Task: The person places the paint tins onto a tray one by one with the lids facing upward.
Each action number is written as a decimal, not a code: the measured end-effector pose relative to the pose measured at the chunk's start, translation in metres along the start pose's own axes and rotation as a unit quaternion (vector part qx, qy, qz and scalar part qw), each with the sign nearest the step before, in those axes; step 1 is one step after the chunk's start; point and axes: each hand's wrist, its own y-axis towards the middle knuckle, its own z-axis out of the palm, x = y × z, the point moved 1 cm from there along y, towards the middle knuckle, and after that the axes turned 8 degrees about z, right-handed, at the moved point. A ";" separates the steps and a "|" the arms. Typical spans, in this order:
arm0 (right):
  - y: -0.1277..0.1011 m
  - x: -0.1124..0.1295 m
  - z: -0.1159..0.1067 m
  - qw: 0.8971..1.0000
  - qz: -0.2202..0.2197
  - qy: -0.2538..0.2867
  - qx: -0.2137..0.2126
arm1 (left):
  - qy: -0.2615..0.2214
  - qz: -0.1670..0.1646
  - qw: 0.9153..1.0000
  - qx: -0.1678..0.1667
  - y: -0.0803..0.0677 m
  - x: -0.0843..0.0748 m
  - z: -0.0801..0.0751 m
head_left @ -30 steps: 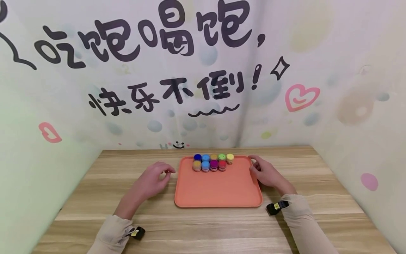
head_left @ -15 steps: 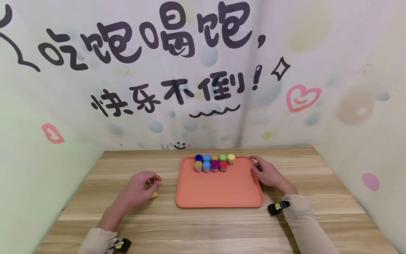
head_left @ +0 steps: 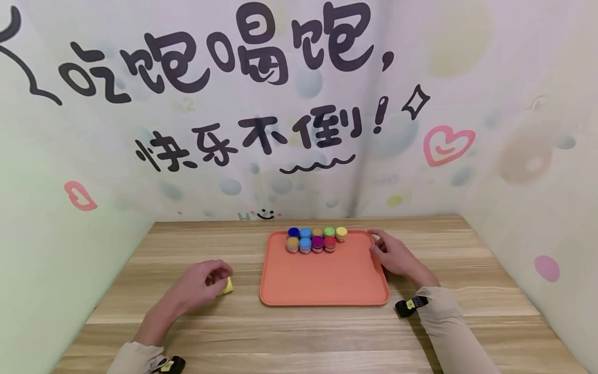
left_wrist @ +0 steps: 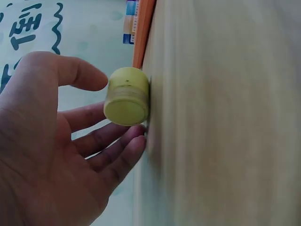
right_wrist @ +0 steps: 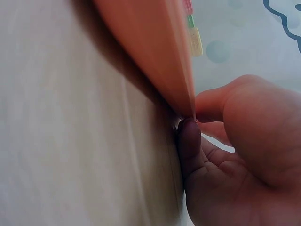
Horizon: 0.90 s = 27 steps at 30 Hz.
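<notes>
A small yellow jar [left_wrist: 127, 96] lies on its side on the table in the left wrist view. My left hand [head_left: 198, 285] is around it, thumb tip right at the jar's edge and the loosely bent fingers [left_wrist: 115, 165] behind and below it. In the head view the hand partly covers this jar [head_left: 228, 285]. At the right rim of the orange tray [head_left: 327, 280], my right hand [head_left: 394, 255] pinches the edge between thumb and fingers. Several small jars with coloured lids stand in two rows at the tray's back, a purple-lidded jar [head_left: 317, 244] among them.
The wooden table [head_left: 289, 343] extends in front of the tray and to both sides. Behind it rises a pale printed wall [head_left: 224, 176], with side walls at left and right. A yellow-lidded jar [head_left: 341, 234] ends the back row near the right hand.
My left hand has drawn back from beside the tray, left and toward the body, to the yellow jar, now partly in sight. The right hand keeps its hold on the tray rim.
</notes>
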 end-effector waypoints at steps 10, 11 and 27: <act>0.000 0.000 -0.001 1.000 0.002 0.007 0.003 | -0.023 0.017 0.999 0.021 0.001 -0.003 0.000; 0.000 0.000 -0.001 1.000 0.003 0.007 0.004 | -0.024 0.022 0.999 0.019 0.001 -0.003 0.000; -0.002 0.002 0.001 1.000 0.008 0.011 0.004 | -0.054 0.014 0.998 0.004 0.002 -0.011 -0.004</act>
